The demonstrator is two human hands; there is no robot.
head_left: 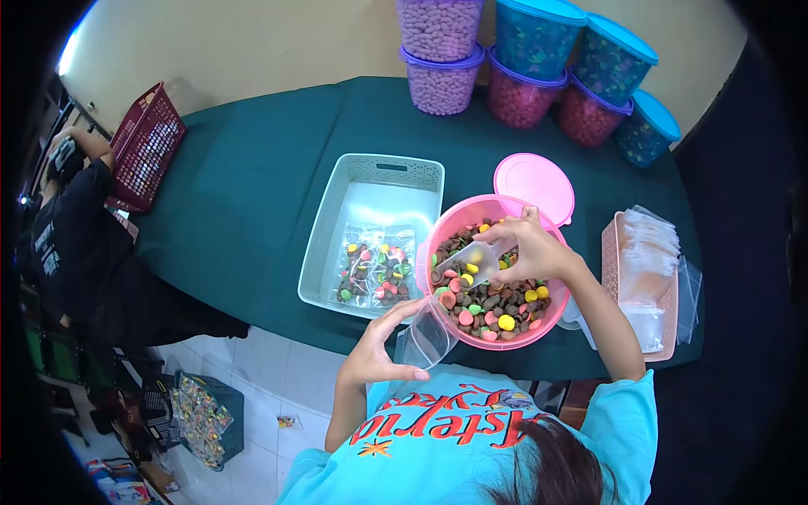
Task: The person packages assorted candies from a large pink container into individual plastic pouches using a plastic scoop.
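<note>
My right hand [536, 247] grips a clear plastic scoop [468, 264] inside a pink tub [551, 318]. A few yellow and brown candies lie in the scoop. The tub is filled with button-shaped candies [497, 305] in brown, pink, yellow and green. My left hand [380, 347] is closed on a clear plastic bag [427, 338], held with its mouth apart at the tub's near left rim. No candies show in the bag. Left of the tub stands a pale green basket [316, 252] with several filled candy bags [374, 271] in its near end.
A pink lid [535, 182] lies behind the tub. At right, a pink basket [612, 290] holds stacked clear bags [650, 244]. Lidded tubs [523, 97] line the wall. A maroon basket [148, 147] and another person [84, 244] are at left; a crate [227, 421] of filled bags is on the floor.
</note>
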